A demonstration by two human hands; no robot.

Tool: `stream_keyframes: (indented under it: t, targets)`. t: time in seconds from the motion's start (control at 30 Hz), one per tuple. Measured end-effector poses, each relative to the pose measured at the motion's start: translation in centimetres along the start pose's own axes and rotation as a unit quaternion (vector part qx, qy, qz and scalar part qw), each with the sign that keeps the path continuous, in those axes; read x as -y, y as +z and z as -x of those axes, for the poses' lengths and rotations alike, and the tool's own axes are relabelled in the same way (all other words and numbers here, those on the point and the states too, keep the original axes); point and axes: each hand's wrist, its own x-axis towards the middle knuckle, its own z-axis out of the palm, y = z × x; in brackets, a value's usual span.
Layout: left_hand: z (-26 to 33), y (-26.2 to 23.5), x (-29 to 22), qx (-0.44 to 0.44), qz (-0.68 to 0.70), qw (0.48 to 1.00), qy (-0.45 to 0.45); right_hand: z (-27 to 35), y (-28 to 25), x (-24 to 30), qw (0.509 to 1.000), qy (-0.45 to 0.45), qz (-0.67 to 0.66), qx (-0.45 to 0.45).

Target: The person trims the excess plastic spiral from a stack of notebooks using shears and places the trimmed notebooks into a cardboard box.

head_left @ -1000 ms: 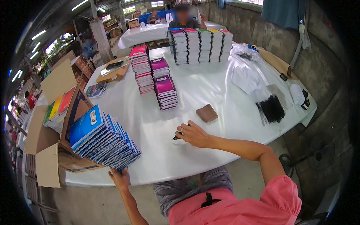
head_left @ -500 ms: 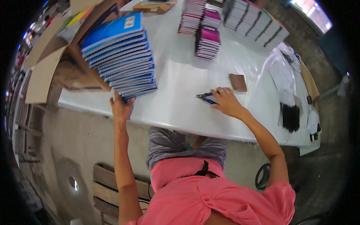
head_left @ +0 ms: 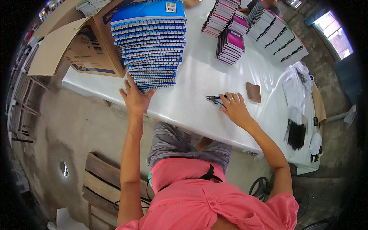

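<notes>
A tall stack of blue spiral-bound notebooks [head_left: 151, 42] stands on the white-covered table [head_left: 168, 111], its lower part narrower and skewed. My left hand [head_left: 136, 96] is at the foot of this stack, thumb and fingers spread, fingertips against the lowest notebooks. Over to the right, small cutting pliers with dark blue handles [head_left: 216, 99] lie on the table, jaws pointing left. My right hand [head_left: 235, 109] is over their handles, thumb on the near side and fingers across; the handle ends are hidden beneath it. Past that hand lies a small brown block [head_left: 253, 92].
An open cardboard box [head_left: 90, 50] stands left of the blue stack. Magenta-covered notebooks [head_left: 230, 46] and a long row of spiral-bound books [head_left: 278, 40] stand farther back. Clear plastic [head_left: 295, 90] and a bundle of black bristle-like pieces [head_left: 296, 134] lie at right. A wooden chair [head_left: 101, 180] is below left.
The view has shifted, so the stack and box appear higher and farther right. My left hand's fingers are spread wider at the stack's foot. My right hand stays at the pliers.
</notes>
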Motion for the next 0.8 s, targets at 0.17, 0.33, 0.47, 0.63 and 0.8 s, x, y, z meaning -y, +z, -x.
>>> stream_keyframes:
  t: [0.17, 0.33, 0.47, 0.63, 0.8]
  targets:
    - [0.9, -0.1, -1.0, -0.051, -0.012, 0.998, -0.023, -0.3, 0.3, -0.6, 0.999, -0.033, -0.015, 0.006]
    - [0.9, -0.1, -1.4, -0.042, -0.02, 0.998, -0.036, -1.5, -0.6, -0.2, 0.998, -0.062, -0.016, 0.011]
    - [1.2, -0.7, -0.6, -0.05, 0.002, 0.999, -0.018, -3.2, -2.2, 0.3, 0.998, -0.043, -0.038, 0.015]
    - [1.3, -6.5, -3.7, -0.2, 0.014, 0.969, 0.143, -5.7, -10.6, -1.8, 0.991, -0.099, 0.026, -0.084]
    - [-2.2, -16.1, -12.0, -0.239, -0.042, 0.89, 0.386, -10.9, -24.3, -1.1, 0.896, -0.258, 0.208, -0.296]
